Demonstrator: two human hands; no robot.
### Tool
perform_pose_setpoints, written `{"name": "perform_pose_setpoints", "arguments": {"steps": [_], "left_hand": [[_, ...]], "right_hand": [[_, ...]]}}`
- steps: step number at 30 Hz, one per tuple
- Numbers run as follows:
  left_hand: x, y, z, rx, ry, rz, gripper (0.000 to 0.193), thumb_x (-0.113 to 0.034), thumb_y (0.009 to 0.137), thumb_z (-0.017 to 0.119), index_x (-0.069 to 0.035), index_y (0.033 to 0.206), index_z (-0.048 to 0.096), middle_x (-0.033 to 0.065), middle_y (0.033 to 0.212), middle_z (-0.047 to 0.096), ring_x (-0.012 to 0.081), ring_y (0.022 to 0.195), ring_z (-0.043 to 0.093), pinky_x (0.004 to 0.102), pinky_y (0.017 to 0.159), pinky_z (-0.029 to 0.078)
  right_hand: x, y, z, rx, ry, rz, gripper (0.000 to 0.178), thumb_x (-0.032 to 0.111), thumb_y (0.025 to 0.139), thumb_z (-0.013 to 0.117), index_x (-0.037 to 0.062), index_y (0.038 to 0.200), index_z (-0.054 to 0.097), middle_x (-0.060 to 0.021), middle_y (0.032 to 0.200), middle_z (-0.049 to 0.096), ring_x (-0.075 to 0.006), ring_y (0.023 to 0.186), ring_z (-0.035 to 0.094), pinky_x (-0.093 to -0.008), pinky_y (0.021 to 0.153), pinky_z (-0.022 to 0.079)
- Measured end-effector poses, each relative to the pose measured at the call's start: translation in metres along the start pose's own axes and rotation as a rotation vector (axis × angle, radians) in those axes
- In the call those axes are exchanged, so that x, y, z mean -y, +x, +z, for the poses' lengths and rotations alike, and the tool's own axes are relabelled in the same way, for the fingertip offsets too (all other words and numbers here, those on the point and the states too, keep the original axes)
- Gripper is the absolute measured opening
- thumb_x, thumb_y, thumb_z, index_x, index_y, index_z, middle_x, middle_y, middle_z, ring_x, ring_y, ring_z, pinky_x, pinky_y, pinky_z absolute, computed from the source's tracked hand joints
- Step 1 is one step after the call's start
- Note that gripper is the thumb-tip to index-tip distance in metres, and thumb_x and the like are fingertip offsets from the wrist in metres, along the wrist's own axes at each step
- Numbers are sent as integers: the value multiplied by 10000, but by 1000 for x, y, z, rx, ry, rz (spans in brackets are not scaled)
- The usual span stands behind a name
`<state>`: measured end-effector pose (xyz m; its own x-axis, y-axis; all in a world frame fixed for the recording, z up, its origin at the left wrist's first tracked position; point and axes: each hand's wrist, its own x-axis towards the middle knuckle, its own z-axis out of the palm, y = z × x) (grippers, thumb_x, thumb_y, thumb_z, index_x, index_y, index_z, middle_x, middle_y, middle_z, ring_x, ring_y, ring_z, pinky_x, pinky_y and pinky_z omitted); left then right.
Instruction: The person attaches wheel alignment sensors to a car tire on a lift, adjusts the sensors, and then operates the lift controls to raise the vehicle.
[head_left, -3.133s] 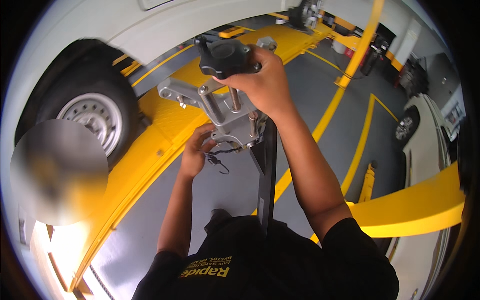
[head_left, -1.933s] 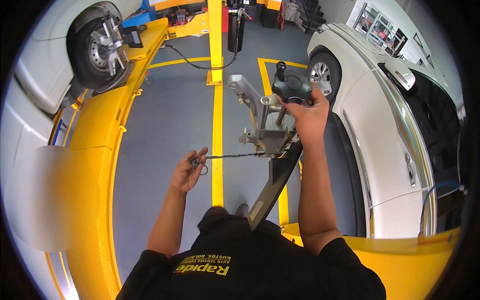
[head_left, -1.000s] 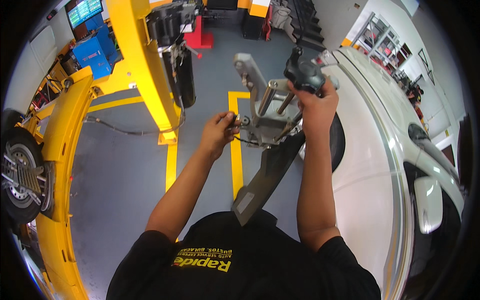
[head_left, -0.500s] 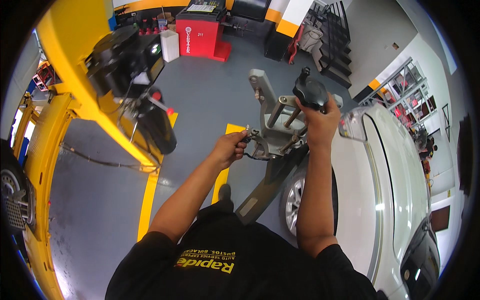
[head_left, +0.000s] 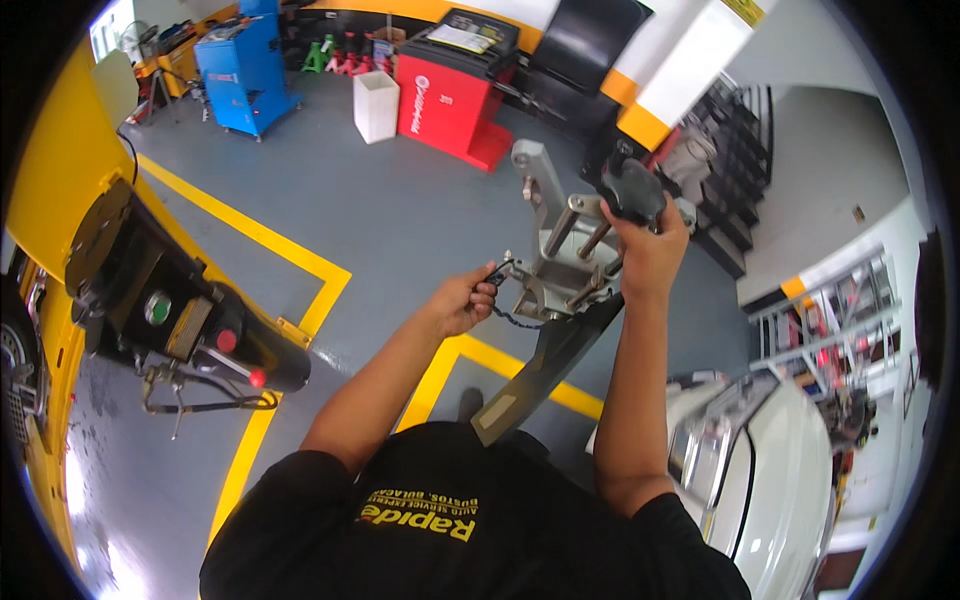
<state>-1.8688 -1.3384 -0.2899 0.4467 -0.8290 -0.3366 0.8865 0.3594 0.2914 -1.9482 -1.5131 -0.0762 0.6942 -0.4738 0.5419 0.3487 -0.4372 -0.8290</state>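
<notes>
A metal wheel clamp (head_left: 575,262) with a pale cast arm, steel rods and a long dark flat panel (head_left: 540,365) is held out in front of me. My right hand (head_left: 655,258) is closed round the black lobed knob (head_left: 635,190) at the clamp's upper right. At the clamp's left side, my left hand (head_left: 462,304) pinches a thin black cord (head_left: 514,321), which loops down to the clamp's lower part. The left fingertips partly hide what they grip.
The white car (head_left: 785,480) stands at the lower right. A yellow lift post (head_left: 60,150) with a black power unit (head_left: 150,300) rises on the left. Ahead are a red machine (head_left: 445,105), a white bin (head_left: 376,106), a blue cabinet (head_left: 245,80) and dark stairs (head_left: 740,180).
My view has swung, and the white car has slid to the lower right, its wheel out of sight. The clamp has come along away from the car, both hands keeping their grip.
</notes>
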Motion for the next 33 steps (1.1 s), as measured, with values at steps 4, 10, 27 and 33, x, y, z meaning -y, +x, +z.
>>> {"name": "perform_pose_setpoints", "arguments": {"steps": [4, 10, 27, 33], "left_hand": [[-55, 60, 17, -46, -24, 111, 238, -300, 1000, 569, -124, 870, 473, -63, 656, 412, 20, 498, 342, 165, 445, 316], [-150, 132, 9, -192, -139, 249, 211, -291, 1009, 551, -125, 896, 490, -67, 661, 399, 18, 511, 330, 157, 445, 324], [-554, 183, -137, -825, 612, 545, 569, -498, 934, 581, -69, 1306, 546, 71, 1164, 651, 154, 778, 621, 302, 626, 493], [-752, 152, -101, -632, 960, 1092, 721, -527, 909, 607, -16, 1392, 445, 145, 1329, 549, 249, 1169, 545, 390, 971, 438]], "right_hand": [[-59, 84, 37, 114, -9, 16, 407, 47, 614, 814, 8, 983, 649, -23, 872, 644, -121, 792, 556, -275, 735, 443], [-127, 195, 117, 277, -12, -48, 379, -9, 604, 770, 15, 962, 651, -18, 867, 651, -112, 811, 581, -266, 763, 450], [-244, 441, 488, 464, 226, -30, 342, 7, 648, 800, 26, 944, 629, -23, 888, 661, -103, 824, 598, -267, 758, 461], [-295, 514, 654, 545, 365, -125, 290, 32, 645, 782, 24, 900, 645, -33, 861, 667, -116, 810, 596, -262, 762, 450]]}}
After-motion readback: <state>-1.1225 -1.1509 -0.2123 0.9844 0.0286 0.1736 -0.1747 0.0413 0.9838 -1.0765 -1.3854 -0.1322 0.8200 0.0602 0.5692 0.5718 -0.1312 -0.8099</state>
